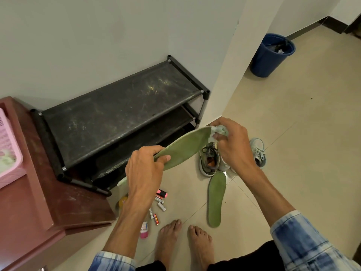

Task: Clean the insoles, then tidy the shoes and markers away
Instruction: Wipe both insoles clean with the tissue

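Wiping the first insole point(183, 148): our left hand point(145, 167) grips its heel while our right hand point(232, 142) pinches a wipe point(219, 131) at its toe. Next, we judge, comes the second insole point(215, 198) on the floor.

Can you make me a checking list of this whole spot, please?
Surface: tiled floor, a few dark specks.
Job's things: held insole raised; second insole flat on floor; olive shoe and pale shoe on floor; pink marker on floor.
Clutter: batteries scattered by the marker.
Hands: left hand grips held insole; right hand pinches a wipe against its far end.
Cables: nothing seen.
Surroundings: black shoe rack, blue bin, pink basket on brown cabinet.
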